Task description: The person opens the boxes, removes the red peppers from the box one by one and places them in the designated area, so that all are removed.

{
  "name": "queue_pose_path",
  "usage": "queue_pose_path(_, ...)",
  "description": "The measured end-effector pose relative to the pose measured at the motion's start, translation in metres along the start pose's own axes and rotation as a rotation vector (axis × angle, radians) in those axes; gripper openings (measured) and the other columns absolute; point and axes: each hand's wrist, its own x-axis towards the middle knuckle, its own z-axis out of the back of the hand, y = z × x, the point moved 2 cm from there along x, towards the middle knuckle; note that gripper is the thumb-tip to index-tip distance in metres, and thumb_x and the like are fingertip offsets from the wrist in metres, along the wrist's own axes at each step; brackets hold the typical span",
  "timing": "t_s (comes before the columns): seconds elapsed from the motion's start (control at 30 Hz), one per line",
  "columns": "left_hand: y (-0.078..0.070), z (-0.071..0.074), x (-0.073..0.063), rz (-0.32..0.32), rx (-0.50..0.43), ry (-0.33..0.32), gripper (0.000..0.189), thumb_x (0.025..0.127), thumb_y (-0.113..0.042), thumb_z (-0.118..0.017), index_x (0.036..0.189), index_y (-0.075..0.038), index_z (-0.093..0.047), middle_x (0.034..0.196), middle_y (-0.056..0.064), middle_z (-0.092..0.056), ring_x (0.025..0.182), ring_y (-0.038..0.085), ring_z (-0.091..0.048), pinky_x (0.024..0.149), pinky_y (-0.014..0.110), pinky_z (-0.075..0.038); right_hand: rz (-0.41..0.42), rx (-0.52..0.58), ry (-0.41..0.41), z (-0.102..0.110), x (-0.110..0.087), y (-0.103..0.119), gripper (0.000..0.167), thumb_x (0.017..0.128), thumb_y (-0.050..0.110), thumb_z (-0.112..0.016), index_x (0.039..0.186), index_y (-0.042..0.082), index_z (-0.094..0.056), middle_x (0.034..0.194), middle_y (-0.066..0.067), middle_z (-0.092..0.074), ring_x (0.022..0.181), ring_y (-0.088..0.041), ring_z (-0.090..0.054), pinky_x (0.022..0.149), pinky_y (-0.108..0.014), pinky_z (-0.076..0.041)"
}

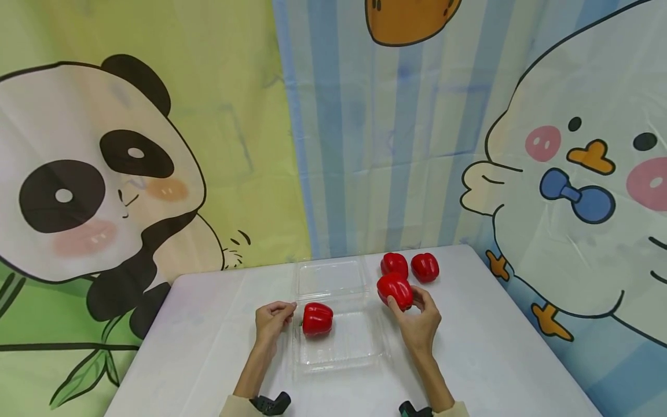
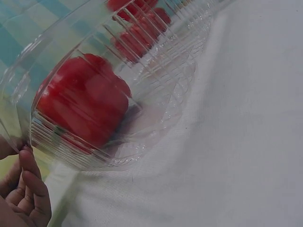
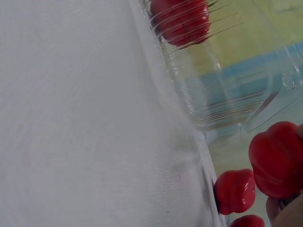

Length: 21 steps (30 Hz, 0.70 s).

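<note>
A clear plastic clamshell box (image 1: 359, 356) lies opened out, its lid (image 1: 330, 278) folded back toward the wall. Inside the box, at its left end, sits a red bell pepper (image 1: 317, 319). My left hand (image 1: 271, 324) pinches the box's left rim between thumb and fingertips, as the left wrist view shows close up. In my right hand (image 1: 421, 325) is a second red bell pepper (image 1: 394, 291), gripped between thumb and fingers beside the box's right rim. The left wrist view shows the boxed pepper (image 2: 85, 101) through the ribbed wall.
Two more red bell peppers, one (image 1: 392, 262) behind the held one and another (image 1: 425, 267) to its right, stand at the table's back right. The white table (image 1: 208, 359) ends at a cartoon-printed curtain (image 1: 359, 145) behind and at both sides.
</note>
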Motion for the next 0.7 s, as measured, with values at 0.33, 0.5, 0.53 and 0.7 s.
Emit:
queue_pose_path(0.33,-0.0028,-0.0011,-0.0005,-0.005,0.006,-0.004,0.023,0.096,-0.015,-0.084,0.097,0.007,-0.079,0.069,-0.003,-0.069,0.061,0.008,-0.059,0.057,0.02,-0.05,-0.057,-0.025,-0.042,-0.0008,0.0006,-0.0022,0.06,0.08,0.016,-0.098,0.131,0.002,-0.071,0.129,-0.017,-0.077,0.107,-0.032,-0.075,0.09,-0.006,-0.052)
queue_pose_path(0.5,-0.0028,-0.0012,-0.0006,-0.002,0.017,-0.01,0.021,0.097,-0.015,-0.084,0.095,0.006,-0.079,0.068,-0.003,-0.069,0.061,0.009,-0.059,0.058,0.02,-0.05,-0.079,-0.052,-0.078,-0.001,-0.0007,-0.0052,0.062,0.079,0.019,-0.098,0.132,0.002,-0.071,0.13,-0.017,-0.077,0.11,-0.034,-0.075,0.09,-0.006,-0.051)
queue_pose_path(0.53,-0.0028,-0.0012,-0.0006,-0.002,0.016,-0.009,0.021,0.097,-0.015,-0.084,0.095,0.006,-0.079,0.068,-0.003,-0.069,0.061,0.009,-0.059,0.058,0.02,-0.05,-0.082,-0.054,-0.084,-0.001,-0.0009,-0.0062,0.062,0.08,0.019,-0.098,0.133,0.002,-0.071,0.131,-0.017,-0.077,0.11,-0.035,-0.075,0.09,-0.005,-0.05)
queue_pose_path(0.7,-0.0015,-0.0011,-0.0009,0.005,0.009,-0.013,0.022,0.096,-0.015,-0.084,0.096,0.006,-0.079,0.069,-0.003,-0.07,0.061,0.008,-0.059,0.058,0.02,-0.05,-0.105,-0.049,-0.102,-0.0005,-0.0028,-0.0088,0.058,0.081,0.021,-0.098,0.129,0.002,-0.073,0.128,-0.017,-0.077,0.107,-0.034,-0.075,0.086,-0.003,-0.049)
